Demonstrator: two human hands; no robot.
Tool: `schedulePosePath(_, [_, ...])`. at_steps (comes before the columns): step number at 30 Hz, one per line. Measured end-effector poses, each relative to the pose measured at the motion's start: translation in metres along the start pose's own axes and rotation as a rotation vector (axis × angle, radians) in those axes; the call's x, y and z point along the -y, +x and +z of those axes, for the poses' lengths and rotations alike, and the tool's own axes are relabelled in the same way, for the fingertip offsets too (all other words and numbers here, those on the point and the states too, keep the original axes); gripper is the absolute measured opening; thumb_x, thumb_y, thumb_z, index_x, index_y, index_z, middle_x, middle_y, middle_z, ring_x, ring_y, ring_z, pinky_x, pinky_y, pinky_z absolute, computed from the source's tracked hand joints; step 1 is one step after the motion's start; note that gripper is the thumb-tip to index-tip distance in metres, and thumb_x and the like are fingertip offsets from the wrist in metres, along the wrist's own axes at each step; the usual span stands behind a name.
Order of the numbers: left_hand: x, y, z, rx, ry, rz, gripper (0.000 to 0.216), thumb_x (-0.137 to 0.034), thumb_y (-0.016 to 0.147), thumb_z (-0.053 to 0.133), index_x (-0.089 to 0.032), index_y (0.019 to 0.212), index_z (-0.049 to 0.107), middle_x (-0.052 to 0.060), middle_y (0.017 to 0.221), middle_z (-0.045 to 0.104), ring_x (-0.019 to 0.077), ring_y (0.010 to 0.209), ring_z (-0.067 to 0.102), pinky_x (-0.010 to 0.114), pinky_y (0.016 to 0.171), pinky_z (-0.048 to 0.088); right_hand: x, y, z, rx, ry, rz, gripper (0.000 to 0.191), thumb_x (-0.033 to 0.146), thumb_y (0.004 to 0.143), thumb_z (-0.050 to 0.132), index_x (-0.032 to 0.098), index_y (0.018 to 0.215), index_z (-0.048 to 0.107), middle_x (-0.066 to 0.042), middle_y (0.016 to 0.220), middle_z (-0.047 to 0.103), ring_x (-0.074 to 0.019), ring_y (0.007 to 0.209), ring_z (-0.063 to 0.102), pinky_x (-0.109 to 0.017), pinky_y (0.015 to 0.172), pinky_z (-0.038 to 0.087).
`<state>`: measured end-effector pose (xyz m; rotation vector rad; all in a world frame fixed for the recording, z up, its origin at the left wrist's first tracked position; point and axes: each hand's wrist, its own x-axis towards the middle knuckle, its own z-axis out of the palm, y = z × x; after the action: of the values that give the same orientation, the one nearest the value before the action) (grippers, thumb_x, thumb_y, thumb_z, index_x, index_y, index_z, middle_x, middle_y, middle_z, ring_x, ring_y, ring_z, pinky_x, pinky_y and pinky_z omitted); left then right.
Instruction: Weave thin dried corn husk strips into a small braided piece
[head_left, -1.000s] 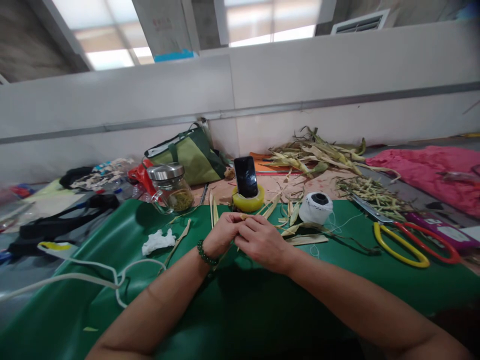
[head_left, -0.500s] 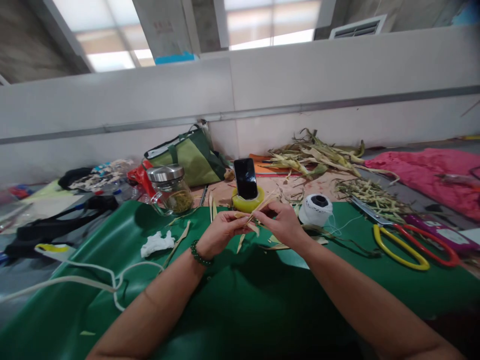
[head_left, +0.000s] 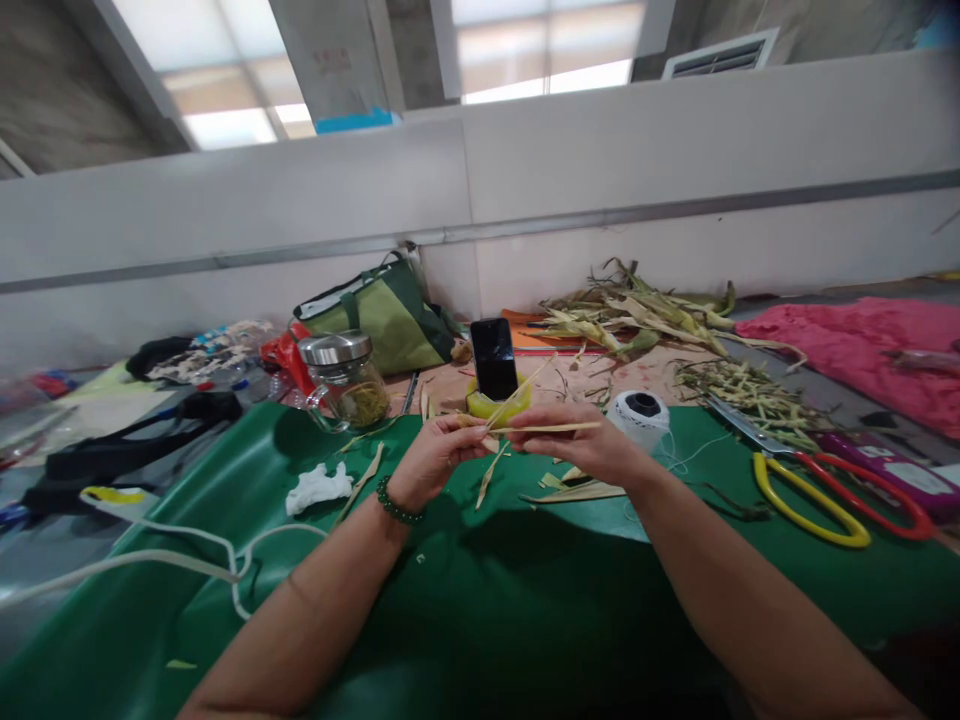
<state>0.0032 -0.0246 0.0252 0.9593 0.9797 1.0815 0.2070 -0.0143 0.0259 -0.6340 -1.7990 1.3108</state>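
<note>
My left hand (head_left: 431, 460), with a green bead bracelet on the wrist, is closed on a small bundle of dry pale leaf strips (head_left: 501, 428) above the green mat (head_left: 465, 600). My right hand (head_left: 581, 440) pinches the same strips from the right; one long strip (head_left: 562, 428) sticks out sideways over its fingers. More loose strips (head_left: 574, 492) lie on the mat under the right hand. A white thread spool (head_left: 637, 415) stands just right of my hands.
A phone (head_left: 493, 358) leans upright in a yellow tape roll (head_left: 480, 402). A glass jar (head_left: 346, 382), green bag (head_left: 382, 310), white tissue (head_left: 319, 487) and white cord (head_left: 187, 550) lie left. Yellow and red scissors (head_left: 832, 490), a husk pile (head_left: 637, 310) and pink cloth (head_left: 847, 340) lie right.
Both hands lifted off the mat with the strips. My right hand drew away to the right, pulling a long strip out sideways.
</note>
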Motion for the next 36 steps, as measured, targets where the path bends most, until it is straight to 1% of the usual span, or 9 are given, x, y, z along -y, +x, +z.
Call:
schedulePosePath(5, [0.005,-0.003,0.004,0.044,0.127,0.083,0.023,-0.027,0.051,0.084,-0.013,0.066,0.072,0.002,0.060,0.069,0.0124,0.055,0.062,0.025,0.062,0.050,-0.006,0.004,0.019,-0.194,-0.078,-0.158,0.022,0.041,0.076,0.069,0.020,0.071,0.073,-0.004,0.076,0.070,-0.0143,0.065,0.064,-0.027,0.060,0.053])
schedulePosePath(9, [0.008,-0.005,0.006,0.052,0.209,0.136,0.021,-0.028,0.053,0.082,-0.014,0.065,0.073,0.003,0.065,0.071,0.0142,0.061,0.063,0.025,0.064,0.050,-0.013,0.007,0.031,-0.243,0.010,0.012,0.024,0.042,0.074,0.067,0.018,0.077,0.068,-0.001,0.066,0.067,-0.0115,0.051,0.058,-0.024,0.048,0.049])
schedulePosePath(13, [0.010,-0.004,0.006,0.057,0.195,0.136,0.025,-0.033,0.054,0.083,-0.014,0.067,0.073,0.003,0.066,0.070,0.0132,0.060,0.061,0.025,0.063,0.050,-0.016,0.009,0.035,-0.340,-0.075,0.118,0.019,0.034,0.069,0.068,0.017,0.066,0.062,0.001,0.056,0.060,-0.0087,0.044,0.052,-0.021,0.043,0.043])
schedulePosePath(20, [0.011,-0.002,0.005,0.071,0.176,0.170,0.032,-0.041,0.055,0.083,-0.013,0.066,0.073,0.003,0.061,0.069,0.0127,0.059,0.060,0.025,0.064,0.050,-0.016,0.007,0.040,-0.356,-0.201,0.048,0.014,0.029,0.072,0.061,0.017,0.066,0.063,0.000,0.059,0.061,-0.0090,0.047,0.052,-0.020,0.044,0.042])
schedulePosePath(26, [0.008,-0.005,0.005,0.079,0.303,0.212,0.024,-0.037,0.062,0.079,-0.014,0.067,0.072,0.004,0.062,0.069,0.0144,0.059,0.061,0.026,0.064,0.050,-0.017,0.008,0.027,-0.521,-0.310,-0.022,0.028,0.042,0.077,0.059,0.016,0.067,0.064,0.001,0.053,0.056,-0.0093,0.047,0.047,-0.021,0.044,0.036])
schedulePosePath(30, [0.007,-0.006,0.005,0.061,0.359,0.244,0.022,-0.036,0.065,0.077,-0.014,0.065,0.071,0.004,0.061,0.069,0.0152,0.059,0.061,0.026,0.063,0.049,-0.018,0.009,0.011,-0.456,-0.400,0.025,0.037,0.043,0.083,0.054,0.016,0.058,0.061,0.002,0.045,0.049,-0.0094,0.043,0.044,-0.022,0.044,0.033])
schedulePosePath(32, [0.007,-0.006,0.004,0.029,0.375,0.267,0.023,-0.036,0.065,0.076,-0.014,0.064,0.071,0.004,0.062,0.069,0.0155,0.059,0.061,0.027,0.064,0.050,-0.015,0.007,0.008,-0.583,-0.450,-0.069,0.029,0.039,0.083,0.055,0.016,0.070,0.066,0.002,0.052,0.053,-0.0098,0.046,0.045,-0.023,0.046,0.035])
schedulePosePath(34, [0.007,-0.005,0.003,-0.003,0.405,0.298,0.024,-0.037,0.065,0.076,-0.014,0.063,0.071,0.004,0.062,0.070,0.0159,0.059,0.061,0.027,0.064,0.049,-0.011,0.004,0.007,-0.729,-0.543,-0.261,0.021,0.034,0.084,0.056,0.017,0.088,0.068,-0.001,0.067,0.059,-0.0116,0.056,0.049,-0.024,0.052,0.041])
schedulePosePath(36, [0.007,-0.004,0.002,-0.018,0.434,0.320,0.024,-0.037,0.065,0.075,-0.014,0.062,0.072,0.005,0.063,0.070,0.0162,0.061,0.061,0.026,0.065,0.049,-0.006,0.002,0.009,-0.699,-0.715,-0.445,0.019,0.030,0.087,0.055,0.018,0.087,0.070,-0.005,0.076,0.063,-0.0148,0.068,0.053,-0.028,0.063,0.045])
